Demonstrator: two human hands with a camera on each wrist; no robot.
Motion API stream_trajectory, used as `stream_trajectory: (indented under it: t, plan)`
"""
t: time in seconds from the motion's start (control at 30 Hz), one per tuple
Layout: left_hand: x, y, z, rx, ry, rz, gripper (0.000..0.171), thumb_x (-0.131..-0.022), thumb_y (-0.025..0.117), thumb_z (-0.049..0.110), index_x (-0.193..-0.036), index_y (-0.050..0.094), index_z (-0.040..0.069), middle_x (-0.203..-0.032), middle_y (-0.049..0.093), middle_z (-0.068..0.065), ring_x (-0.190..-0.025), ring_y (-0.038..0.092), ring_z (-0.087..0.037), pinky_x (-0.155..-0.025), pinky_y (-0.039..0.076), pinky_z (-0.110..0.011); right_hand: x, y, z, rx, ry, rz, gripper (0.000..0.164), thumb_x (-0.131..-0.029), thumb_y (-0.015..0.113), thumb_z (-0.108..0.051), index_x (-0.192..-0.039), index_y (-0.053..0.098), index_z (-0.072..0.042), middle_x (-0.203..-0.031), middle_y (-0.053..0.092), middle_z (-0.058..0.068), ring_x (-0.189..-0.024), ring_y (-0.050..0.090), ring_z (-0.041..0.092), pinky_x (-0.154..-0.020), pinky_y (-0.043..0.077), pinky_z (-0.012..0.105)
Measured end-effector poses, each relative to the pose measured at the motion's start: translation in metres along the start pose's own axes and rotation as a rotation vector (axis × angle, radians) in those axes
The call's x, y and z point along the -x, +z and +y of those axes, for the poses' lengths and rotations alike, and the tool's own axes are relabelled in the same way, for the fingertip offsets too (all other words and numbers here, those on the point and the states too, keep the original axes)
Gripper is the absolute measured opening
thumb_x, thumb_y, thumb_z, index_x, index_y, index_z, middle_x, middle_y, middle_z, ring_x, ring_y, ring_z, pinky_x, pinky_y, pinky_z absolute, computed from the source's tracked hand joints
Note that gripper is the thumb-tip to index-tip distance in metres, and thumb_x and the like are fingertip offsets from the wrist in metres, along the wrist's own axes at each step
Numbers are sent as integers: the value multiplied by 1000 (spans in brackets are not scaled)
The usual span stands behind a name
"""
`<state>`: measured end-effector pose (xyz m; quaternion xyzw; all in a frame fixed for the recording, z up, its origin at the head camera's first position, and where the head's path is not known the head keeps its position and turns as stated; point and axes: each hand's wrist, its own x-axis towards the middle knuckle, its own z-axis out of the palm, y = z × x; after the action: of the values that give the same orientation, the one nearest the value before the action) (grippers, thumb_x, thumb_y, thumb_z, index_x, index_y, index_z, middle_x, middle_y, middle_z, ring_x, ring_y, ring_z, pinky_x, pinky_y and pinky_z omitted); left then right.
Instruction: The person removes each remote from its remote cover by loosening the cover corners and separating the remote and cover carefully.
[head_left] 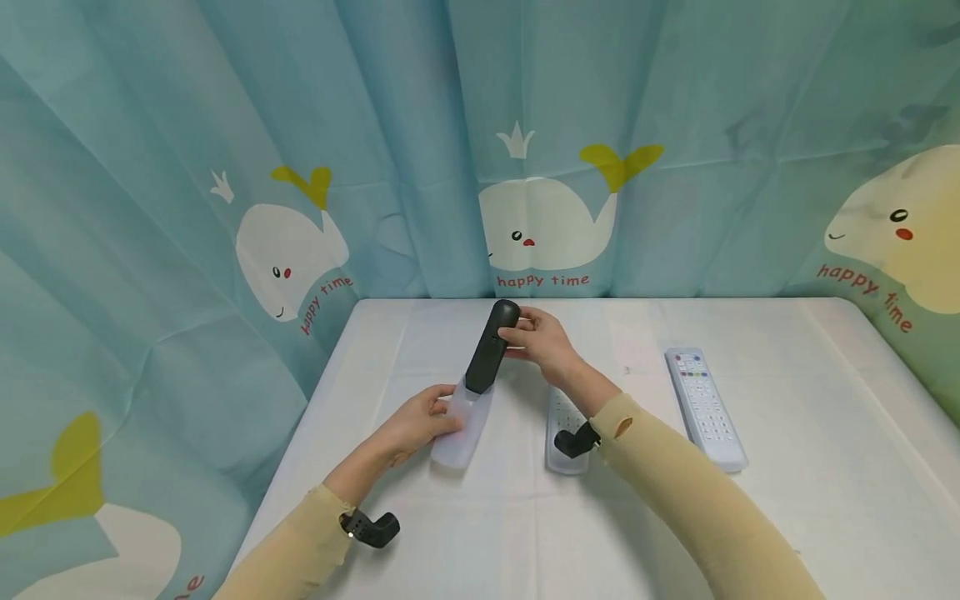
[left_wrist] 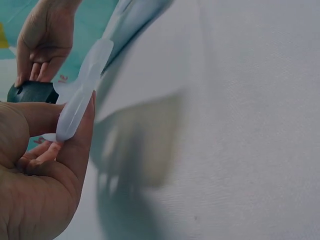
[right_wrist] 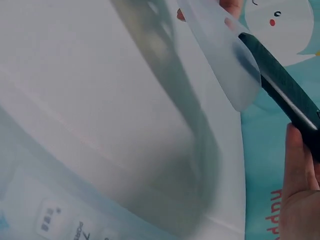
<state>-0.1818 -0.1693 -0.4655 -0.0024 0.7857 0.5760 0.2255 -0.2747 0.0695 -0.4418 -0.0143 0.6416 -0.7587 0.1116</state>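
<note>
My right hand (head_left: 546, 343) pinches the upper end of a black remote control (head_left: 489, 350), which slants down to the left with its back up. My left hand (head_left: 422, 423) grips a translucent silicone remote cover (head_left: 463, 433) between thumb and fingers. The remote's lower end sits at the mouth of the cover. In the left wrist view the soft cover (left_wrist: 82, 95) bends between the thumb and fingers. The right wrist view shows the dark remote (right_wrist: 285, 85) reaching into the cloudy cover (right_wrist: 225, 60).
A covered white remote (head_left: 564, 433) lies under my right forearm, partly hidden by the wrist camera (head_left: 576, 440). Another covered white remote (head_left: 705, 408) lies farther right. A white cloth covers the table (head_left: 795, 367), and a blue whale-print curtain (head_left: 420, 150) hangs behind it.
</note>
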Motion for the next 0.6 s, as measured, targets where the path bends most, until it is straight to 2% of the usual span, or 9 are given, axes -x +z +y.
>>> stream_trajectory:
  t: [0.1,0.27,0.4,0.6]
  plan:
    - [1,-1,0,-23,6,-2,63,-92,72,0,-149,45,4,-130,61,-19,-110,60,-27,-95,52,-45,-2,-6,-3,-39,-16,48,46,-97,69,-3,-140,52,2,-121,67,19,-98,71,21,-88,59,39]
    - [6,-5,-5,-76,-47,3,67,-90,76,2,-150,47,7,-143,52,-22,-117,58,-26,-97,51,-45,-5,-20,-7,-92,-62,130,42,-99,68,-7,-137,53,4,-121,67,16,-103,71,22,-88,58,37]
    - [5,-10,-8,-8,-60,29,69,-91,75,4,-152,44,7,-145,52,-21,-114,60,-25,-95,52,-45,-4,-26,-7,-56,-70,115,41,-98,70,-7,-135,55,4,-114,67,15,-103,71,22,-88,58,36]
    - [-2,-19,-7,75,-39,71,63,-98,67,7,-154,39,6,-137,60,-16,-109,61,-23,-86,53,-37,1,-18,-5,38,-93,51,42,-95,73,-7,-133,57,1,-111,70,16,-98,73,22,-89,58,36]
